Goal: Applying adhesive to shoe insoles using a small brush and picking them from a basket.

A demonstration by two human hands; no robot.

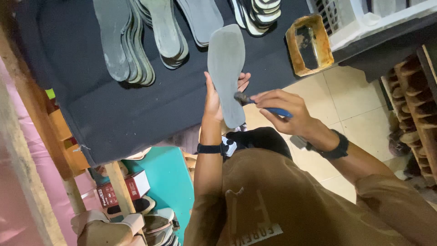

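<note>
My left hand (214,98) holds a grey shoe sole (226,68) from behind, its flat face turned up toward me. My right hand (284,109) grips a brush with a blue handle (278,111). The brush's dark bristle tip (240,97) touches the lower part of the sole. Both wrists wear dark bands. The sole hangs over the front edge of a table covered in black cloth (136,109).
Several stacks of grey soles (125,41) lie along the far side of the black cloth. An orange-stained rectangular tin with dark contents (309,44) sits at the table's right end beside a white plastic basket (364,18). Wooden shoe lasts (414,105) stand at the right. Boxes and shoes (132,209) lie underneath.
</note>
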